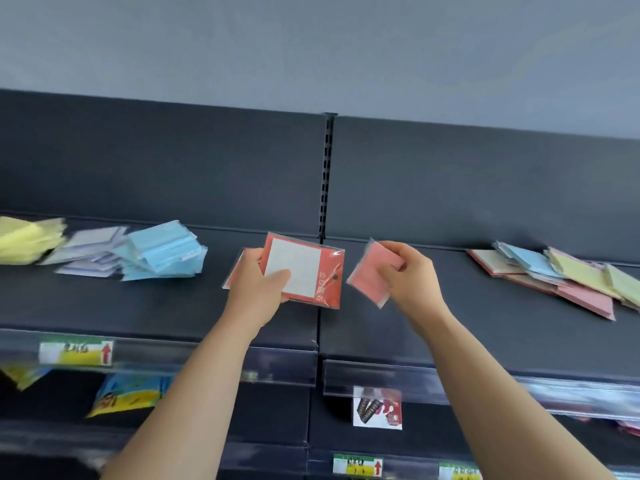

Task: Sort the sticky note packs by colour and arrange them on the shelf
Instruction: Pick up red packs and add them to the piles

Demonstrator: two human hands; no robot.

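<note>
Shelf carries three sorted piles at 9 o'clock: yellow pile, lilac pile, blue pile. A mixed heap lies at 3 o'clock. At centre, the left hand grips a red pack. The right hand pinches a pink pack just beside it. Grey wall at 12 o'clock.

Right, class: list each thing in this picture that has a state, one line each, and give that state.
Left grip: holds the red pack.
Right grip: pinches the pink pack.
Yellow pile: one colour, heaped.
Lilac pile: one colour, fanned.
Blue pile: one colour, loosely stacked.
Mixed pile: unsorted, spread out.
</note>
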